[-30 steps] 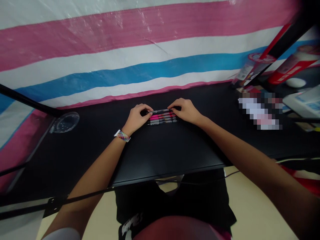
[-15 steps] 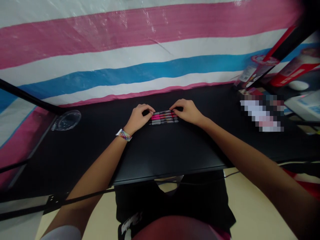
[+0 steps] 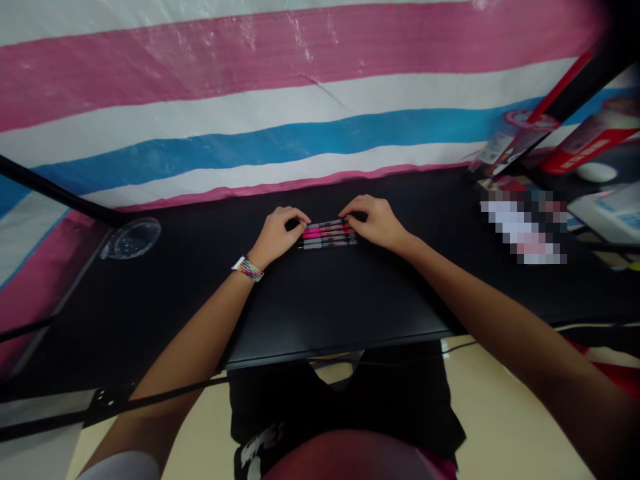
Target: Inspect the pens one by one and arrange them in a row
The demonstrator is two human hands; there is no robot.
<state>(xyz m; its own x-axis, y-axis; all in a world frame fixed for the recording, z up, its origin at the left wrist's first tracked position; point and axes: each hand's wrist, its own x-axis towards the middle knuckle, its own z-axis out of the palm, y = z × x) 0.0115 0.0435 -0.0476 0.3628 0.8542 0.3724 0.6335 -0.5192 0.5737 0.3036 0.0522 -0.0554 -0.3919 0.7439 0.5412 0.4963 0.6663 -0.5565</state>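
Observation:
Several pens (image 3: 329,235), some grey and black and some pink and red, lie side by side in a compact row on the black table (image 3: 320,293). My left hand (image 3: 278,235), with a colourful band at the wrist, curves around the row's left end, thumb and forefinger at the tip of the farthest pen. At the right end my right hand (image 3: 375,220) is bent the same way, its thumb and forefinger on the other tip of that pen. Both hands have their fingers closed, and the pen rests between them at the back of the row.
A round clear plastic lid (image 3: 134,239) lies at the table's left. A cup with a red straw (image 3: 510,143), a red and white bottle (image 3: 590,137), a white rounded object (image 3: 597,172) and a blurred-out patch are at the right. A striped sheet (image 3: 300,100) hangs behind.
The view has shifted very slightly. Both hands and the pens hold nearly the same place as before.

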